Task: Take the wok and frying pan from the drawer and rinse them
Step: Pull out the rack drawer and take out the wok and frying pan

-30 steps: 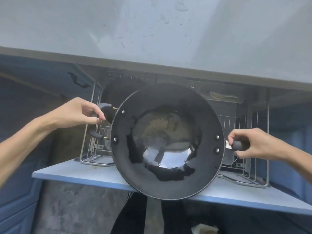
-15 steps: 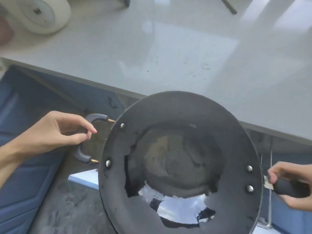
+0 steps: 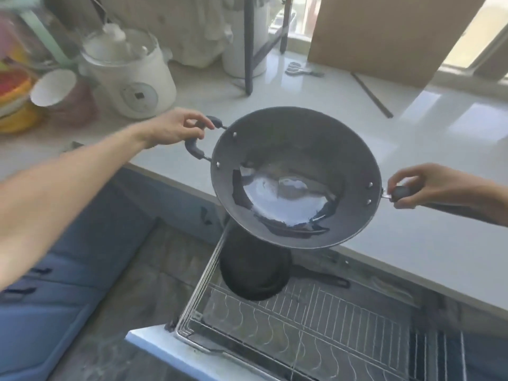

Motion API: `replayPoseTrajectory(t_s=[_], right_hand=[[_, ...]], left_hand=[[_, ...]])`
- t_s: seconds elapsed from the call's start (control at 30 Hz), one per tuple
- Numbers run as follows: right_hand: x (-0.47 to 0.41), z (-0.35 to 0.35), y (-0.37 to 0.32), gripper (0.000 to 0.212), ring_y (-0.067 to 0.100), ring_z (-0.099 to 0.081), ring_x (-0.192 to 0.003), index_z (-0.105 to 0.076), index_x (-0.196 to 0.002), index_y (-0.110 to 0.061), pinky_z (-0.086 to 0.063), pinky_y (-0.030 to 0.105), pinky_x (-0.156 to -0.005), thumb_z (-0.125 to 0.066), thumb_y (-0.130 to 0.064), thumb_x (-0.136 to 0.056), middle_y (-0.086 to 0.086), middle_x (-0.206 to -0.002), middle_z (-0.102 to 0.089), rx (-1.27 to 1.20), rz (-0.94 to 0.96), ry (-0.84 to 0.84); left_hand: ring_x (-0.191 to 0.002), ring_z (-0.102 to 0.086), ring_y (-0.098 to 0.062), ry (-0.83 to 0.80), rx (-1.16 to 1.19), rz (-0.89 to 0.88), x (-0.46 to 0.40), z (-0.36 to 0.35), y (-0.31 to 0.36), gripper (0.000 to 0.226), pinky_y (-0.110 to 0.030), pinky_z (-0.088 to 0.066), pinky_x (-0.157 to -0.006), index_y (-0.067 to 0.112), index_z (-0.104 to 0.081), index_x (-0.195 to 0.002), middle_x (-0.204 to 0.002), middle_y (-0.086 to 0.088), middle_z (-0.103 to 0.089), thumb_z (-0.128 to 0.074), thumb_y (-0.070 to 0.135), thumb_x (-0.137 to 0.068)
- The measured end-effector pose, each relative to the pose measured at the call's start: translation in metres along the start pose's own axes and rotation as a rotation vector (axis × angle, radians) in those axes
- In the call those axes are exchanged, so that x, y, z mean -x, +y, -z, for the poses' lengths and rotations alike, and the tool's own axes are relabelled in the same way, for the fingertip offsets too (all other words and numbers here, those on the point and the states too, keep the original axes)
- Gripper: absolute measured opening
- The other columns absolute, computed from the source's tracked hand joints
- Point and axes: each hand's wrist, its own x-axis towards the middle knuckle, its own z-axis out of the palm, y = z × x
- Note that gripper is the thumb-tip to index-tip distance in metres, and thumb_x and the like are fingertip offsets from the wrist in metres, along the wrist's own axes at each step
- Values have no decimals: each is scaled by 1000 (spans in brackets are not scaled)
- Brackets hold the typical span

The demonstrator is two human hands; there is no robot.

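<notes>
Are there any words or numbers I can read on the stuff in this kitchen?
No words or numbers can be read anywhere.
The white electric cooker on the pale counter has a round front panel with a small dark mark, too blurred to read.
The large dark round metal wok shows no label.

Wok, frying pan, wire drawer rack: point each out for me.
wok (image 3: 297, 149), head view, on its upper inner wall.
frying pan (image 3: 254, 273), head view, on its dark base below the wok.
wire drawer rack (image 3: 316, 323), head view, on its bare wire floor.
</notes>
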Motion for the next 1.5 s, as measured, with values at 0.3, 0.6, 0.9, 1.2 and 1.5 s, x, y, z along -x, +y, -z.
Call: replayPoseTrajectory(t_s=[0.3,0.6,0.9,1.2,1.5], right_hand=[[-58,8,11,25,21,-60,-66,-67,-78,-29,-48,19,-69,-75,-6,-73,13,-83,-75,44,-21,43],[-45,-1,20,24,22,-63,-106,-64,-93,-31,-45,41,-98,-71,-12,-79,-1,-105,-72,73,25,194],[27,-205,22,7,8,-62,-75,-68,-88,-14,-52,28,-70,-66,-16,-82,-4,-90,-66,-70,486,601],[-84,-335,105,37,18,-44,-124,-59,-115,-26,-28,30,-102,-69,-20,-80,-1,-129,-54,-108,-60,52],[-126,-360,134,27,25,-62,-91,-58,-103,-18,-48,37,-82,-66,-7,-80,5,-101,-66,12,-19,64]], left_hand=[[-92,-61,-7,129,-33,26,-61,-17,-8,24,-26,-36,-92,26,-62,-103,-92,9,-68,-53,10,-88],[-76,-66,6,84,38,-13,-46,-21,-18,22,-24,-34,-96,38,-55,-108,-100,13,-68,-47,21,-97],[-76,-60,-6,510,324,-16,94,-174,-100,15,-31,-48,-76,34,-64,-86,-81,22,-68,-50,38,-87],[-116,-56,-28,88,57,536,40,-330,-174,41,-32,-42,-99,17,-53,-128,-126,-11,-61,-58,14,-88],[-87,-58,-27,177,27,638,48,-375,-218,39,-29,-43,-86,12,-57,-125,-82,-9,-57,-53,1,-88]])
